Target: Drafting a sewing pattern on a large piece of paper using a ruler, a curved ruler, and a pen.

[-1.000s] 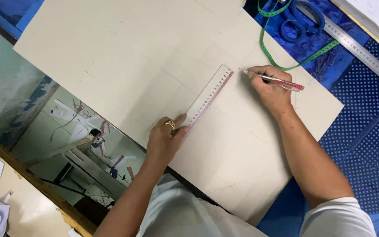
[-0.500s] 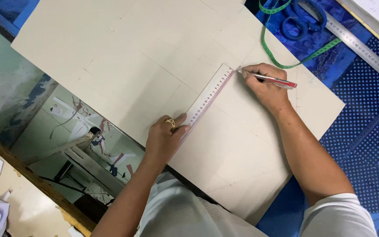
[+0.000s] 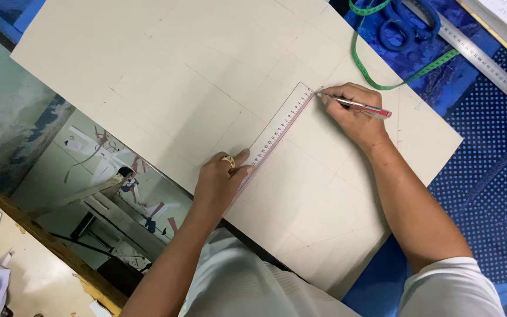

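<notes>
Two hands work a clear ruler [image 3: 281, 130] on cream pattern paper [image 3: 165, 82].
The left hand [image 3: 218, 182] presses fingers flat on the ruler's seven-o'clock end; the right hand [image 3: 350, 114] pinches a red pencil [image 3: 362, 107], tip touching the one-o'clock end.

A clear ruler [image 3: 280, 134] lies diagonally on the cream paper [image 3: 165, 76], a red-ended pen [image 3: 359, 106] tipped at its far end.
</notes>
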